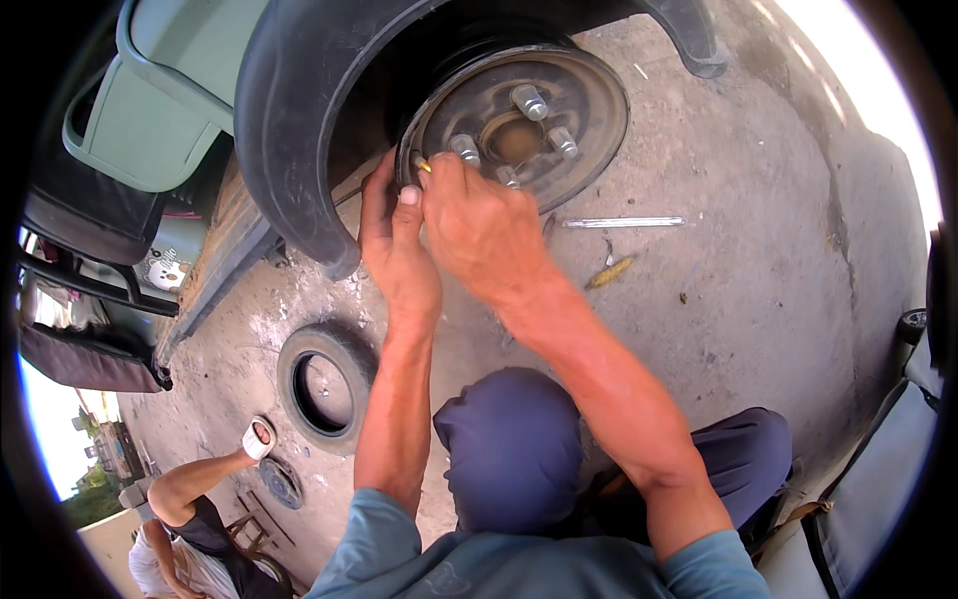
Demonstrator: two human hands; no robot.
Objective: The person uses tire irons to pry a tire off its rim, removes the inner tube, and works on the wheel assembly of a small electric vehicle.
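Note:
A bare wheel rim (589, 110) with several bolts and nuts around its hub is mounted under a black fender (284, 130). My left hand (399, 260) grips the rim's lower left edge, thumb in front and fingers partly hidden behind it. Right beside that thumb, my right hand (489, 225) is closed in a pinch with its back toward me. A small yellow-tipped piece (424, 166) pokes out at its fingertips, against the rim's inner face. The rest of that piece is hidden by the fingers.
A long metal rod (624, 222) and a yellowish scrap (609, 273) lie on the concrete floor. A loose tyre (356, 371) lies left of my forearms. At the lower left sits another person (195, 499). Green body panels (150, 120) stand at upper left.

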